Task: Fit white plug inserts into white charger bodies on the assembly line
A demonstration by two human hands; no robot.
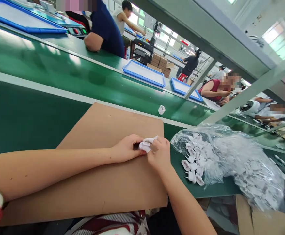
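Over a brown cardboard sheet [122, 189], my left hand [126, 148] and my right hand [161, 153] meet. Between them is a small white plastic piece [146, 145], pinched by the fingers of both hands. The fingers partly cover it, so its exact shape is hard to tell. To the right of my right hand, loose white plug pieces [192, 166] with metal pins spill from the mouth of a clear plastic bag [230, 153], which holds many similar white parts.
A small white cube-shaped adapter [161, 110] stands on the green conveyor belt [103, 78] beyond the cardboard. Blue-rimmed trays [144, 74] line its far side. A slanted metal post [240, 89] rises at right. Several people sit at benches; a person's hand shows at the right edge.
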